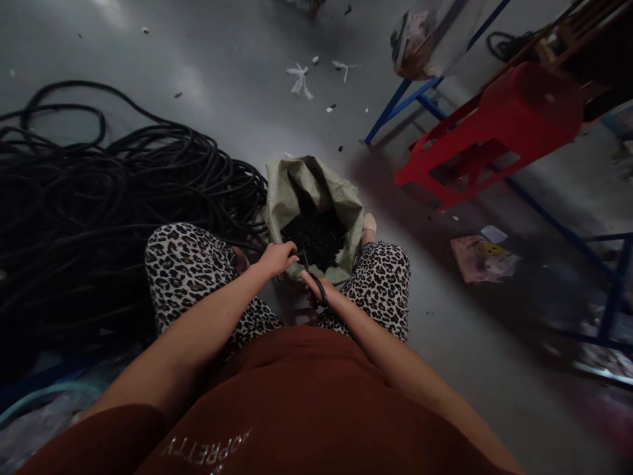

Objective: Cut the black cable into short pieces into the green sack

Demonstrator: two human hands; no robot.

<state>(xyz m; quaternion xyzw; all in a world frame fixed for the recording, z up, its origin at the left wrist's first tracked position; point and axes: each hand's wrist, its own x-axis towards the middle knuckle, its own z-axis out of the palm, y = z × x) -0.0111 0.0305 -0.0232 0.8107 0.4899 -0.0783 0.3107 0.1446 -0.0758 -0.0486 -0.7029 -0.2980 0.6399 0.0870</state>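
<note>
In the head view my right hand (312, 288) is closed around a pair of scissors (322, 293) with dark loop handles. The blades point up towards my left hand (279, 258), whose fingers pinch a black cord (293, 251) just ahead of the blades. Below both hands an open, pale green woven sack (350, 201) stands on the floor between my legs. Many short black pieces (316, 236) lie inside it. Beside the sack, on the left, spreads a big tangled pile of black cord (163, 175).
A red plastic stool (499, 135) lies tilted at the right, near a blue metal frame (395, 109). White scraps (299, 79) are scattered on the grey floor, and a printed packet (482, 257) lies at right. A light-blue rimmed tub (44, 399) is at lower left.
</note>
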